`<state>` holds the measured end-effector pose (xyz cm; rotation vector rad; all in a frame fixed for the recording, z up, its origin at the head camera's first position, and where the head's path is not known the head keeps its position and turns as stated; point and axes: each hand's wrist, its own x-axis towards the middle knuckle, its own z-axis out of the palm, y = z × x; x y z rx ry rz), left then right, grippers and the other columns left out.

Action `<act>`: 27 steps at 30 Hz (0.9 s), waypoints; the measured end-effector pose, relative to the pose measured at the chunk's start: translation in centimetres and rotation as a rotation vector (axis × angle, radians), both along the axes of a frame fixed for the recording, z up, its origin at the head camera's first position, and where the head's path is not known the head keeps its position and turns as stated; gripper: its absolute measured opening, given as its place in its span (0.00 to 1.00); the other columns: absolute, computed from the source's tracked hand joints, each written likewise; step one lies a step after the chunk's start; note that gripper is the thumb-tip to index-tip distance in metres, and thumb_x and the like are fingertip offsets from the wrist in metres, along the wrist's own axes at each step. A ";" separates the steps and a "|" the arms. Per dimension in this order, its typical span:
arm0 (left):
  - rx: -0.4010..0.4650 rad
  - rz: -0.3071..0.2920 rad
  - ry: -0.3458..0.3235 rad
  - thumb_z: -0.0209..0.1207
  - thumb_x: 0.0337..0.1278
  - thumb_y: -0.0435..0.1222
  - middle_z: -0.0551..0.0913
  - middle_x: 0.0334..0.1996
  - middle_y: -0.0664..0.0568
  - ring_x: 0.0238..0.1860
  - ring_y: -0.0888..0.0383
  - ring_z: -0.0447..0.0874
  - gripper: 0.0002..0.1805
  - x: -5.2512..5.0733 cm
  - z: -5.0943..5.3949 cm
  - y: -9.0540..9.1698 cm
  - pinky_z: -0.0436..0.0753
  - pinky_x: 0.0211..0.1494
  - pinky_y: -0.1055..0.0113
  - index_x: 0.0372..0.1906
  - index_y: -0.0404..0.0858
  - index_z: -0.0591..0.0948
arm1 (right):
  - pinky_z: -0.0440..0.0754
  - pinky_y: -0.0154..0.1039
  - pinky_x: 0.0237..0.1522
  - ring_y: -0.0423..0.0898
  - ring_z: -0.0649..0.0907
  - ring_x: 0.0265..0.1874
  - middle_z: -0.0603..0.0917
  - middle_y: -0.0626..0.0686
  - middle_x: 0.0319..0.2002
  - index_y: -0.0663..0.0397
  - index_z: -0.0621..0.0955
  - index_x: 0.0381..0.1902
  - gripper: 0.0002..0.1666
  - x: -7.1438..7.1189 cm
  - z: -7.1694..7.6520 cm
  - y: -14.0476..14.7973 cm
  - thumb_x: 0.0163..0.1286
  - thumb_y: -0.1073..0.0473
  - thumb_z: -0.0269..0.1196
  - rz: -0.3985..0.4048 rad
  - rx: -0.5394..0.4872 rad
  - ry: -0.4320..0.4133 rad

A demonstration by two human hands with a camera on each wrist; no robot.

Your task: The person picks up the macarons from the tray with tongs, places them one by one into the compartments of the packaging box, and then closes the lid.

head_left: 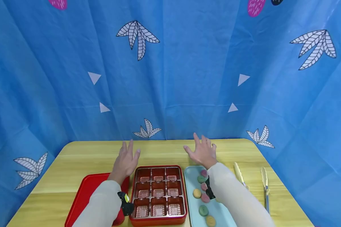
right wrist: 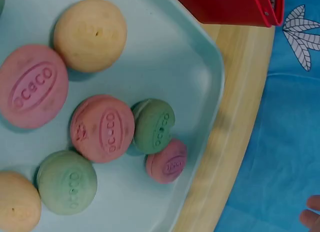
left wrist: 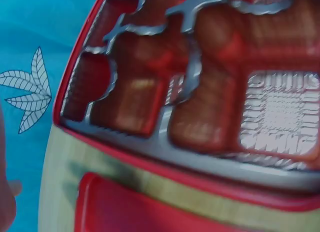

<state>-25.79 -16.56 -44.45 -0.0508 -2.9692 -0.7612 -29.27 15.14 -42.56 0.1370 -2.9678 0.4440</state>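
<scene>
My left hand (head_left: 125, 163) hovers with its fingers spread, above the gap between a red lid or tray (head_left: 86, 189) and a red box (head_left: 158, 221). Inside the box sits a shiny brown plastic insert (left wrist: 160, 127) split into several square compartments, with no food in those I can see. Also spread and holding nothing, my right hand (head_left: 203, 153) is over the table beyond a pale blue tray (head_left: 191, 183). Several macarons in pink, green and cream lie on that tray, among them a pink macaron (right wrist: 102, 128) and a cream macaron (right wrist: 90, 35). My right sleeve hides part of the tray.
To the right of the tray lie two pairs of tongs, one pair of tongs (head_left: 238, 173) partly behind my sleeve and another pair of tongs (head_left: 265, 186) nearer the table's edge. A blue patterned cloth (head_left: 164, 78) hangs behind the wooden table (head_left: 85, 154).
</scene>
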 end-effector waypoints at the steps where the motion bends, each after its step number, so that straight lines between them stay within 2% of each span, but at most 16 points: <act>1: 0.041 0.006 -0.008 0.27 0.67 0.62 0.36 0.74 0.35 0.72 0.34 0.42 0.41 0.2 -0.2 0.2 0.55 0.67 0.35 0.76 0.43 0.40 | 0.59 0.69 0.59 0.64 0.60 0.66 0.60 0.65 0.69 0.46 0.54 0.74 0.50 0.1 0.0 0.3 0.63 0.25 0.44 -0.005 0.001 -0.001; 5: 0.171 0.013 -0.012 0.28 0.67 0.62 0.36 0.74 0.37 0.72 0.36 0.42 0.40 1.0 -0.8 0.8 0.55 0.68 0.37 0.76 0.45 0.39 | 0.62 0.66 0.56 0.64 0.62 0.65 0.61 0.64 0.68 0.49 0.56 0.73 0.50 0.6 0.2 1.3 0.64 0.25 0.44 -0.019 -0.028 -0.019; 9: 0.281 -0.005 -0.004 0.30 0.69 0.59 0.38 0.75 0.39 0.73 0.38 0.42 0.39 1.7 -1.0 1.3 0.51 0.71 0.39 0.76 0.44 0.40 | 0.63 0.67 0.55 0.66 0.63 0.64 0.61 0.64 0.68 0.51 0.56 0.73 0.50 1.2 0.3 2.2 0.64 0.25 0.43 -0.034 -0.059 -0.027; 13: 0.405 -0.006 -0.029 0.32 0.71 0.54 0.43 0.75 0.41 0.74 0.41 0.40 0.36 2.5 -1.4 1.8 0.47 0.72 0.41 0.75 0.42 0.42 | 0.63 0.68 0.56 0.66 0.62 0.64 0.61 0.64 0.68 0.51 0.56 0.73 0.50 2.1 0.0 3.4 0.65 0.25 0.43 -0.062 -0.098 -0.033; 19: 0.632 0.030 -0.089 0.32 0.71 0.56 0.47 0.74 0.43 0.72 0.41 0.47 0.36 4.6 -2.3 2.2 0.51 0.71 0.40 0.76 0.46 0.42 | 0.59 0.70 0.57 0.68 0.59 0.65 0.60 0.66 0.68 0.54 0.56 0.73 0.49 3.7 0.1 6.0 0.66 0.27 0.43 -0.113 -0.154 -0.030; 23: 0.686 0.055 -0.112 0.32 0.71 0.57 0.47 0.75 0.44 0.73 0.42 0.45 0.36 5.9 -2.6 2.3 0.50 0.72 0.42 0.76 0.45 0.43 | 0.55 0.72 0.57 0.70 0.56 0.65 0.57 0.69 0.68 0.56 0.53 0.73 0.52 5.0 0.5 8.1 0.65 0.26 0.42 -0.161 -0.188 -0.054; 27: 0.721 0.047 -0.120 0.33 0.73 0.51 0.47 0.75 0.44 0.74 0.43 0.43 0.33 7.2 -3.1 2.5 0.48 0.73 0.44 0.75 0.41 0.44 | 0.54 0.72 0.56 0.73 0.53 0.64 0.54 0.71 0.68 0.58 0.52 0.73 0.52 6.9 0.3 10.3 0.65 0.27 0.45 -0.214 -0.213 -0.079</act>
